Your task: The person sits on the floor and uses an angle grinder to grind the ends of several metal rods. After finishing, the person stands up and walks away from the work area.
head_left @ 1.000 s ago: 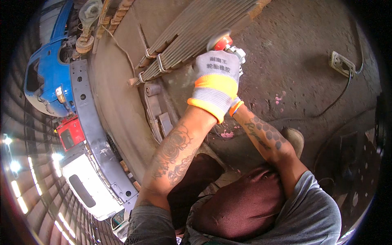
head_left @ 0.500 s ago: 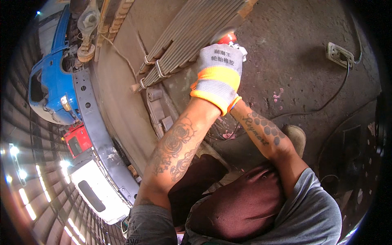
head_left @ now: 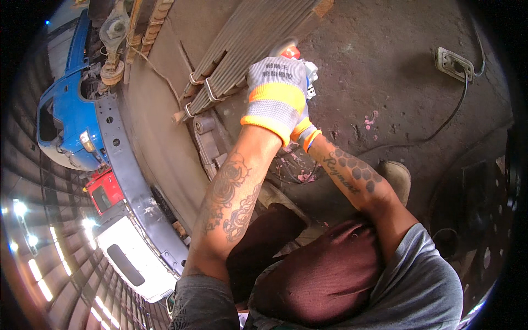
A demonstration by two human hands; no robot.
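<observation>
Both my hands wear grey knitted gloves with yellow and orange bands. My left hand (head_left: 276, 91) is closed over a power tool that looks like an angle grinder (head_left: 311, 71), its fingers mostly hidden under the glove's back. Behind and below it, my right hand (head_left: 304, 127) is closed round the tool's body, largely covered by the left. At the front shows the tool's red-orange part (head_left: 290, 52) with a blurred edge. It sits close to the right side of a long bundle of metal leaf springs (head_left: 247, 47), bound with light-coloured clamps.
A power socket box (head_left: 455, 65) lies on the stained floor at right, its dark cable (head_left: 426, 140) curving toward my hands. A rolled-eye spring leaf (head_left: 206, 140) rests left of my arm. Further left stand a long grey steel beam (head_left: 124, 151) and a blue truck cab (head_left: 69, 121).
Both hands and the tool have shifted left and slightly nearer along the springs. More of the right glove now shows from behind the left one.
</observation>
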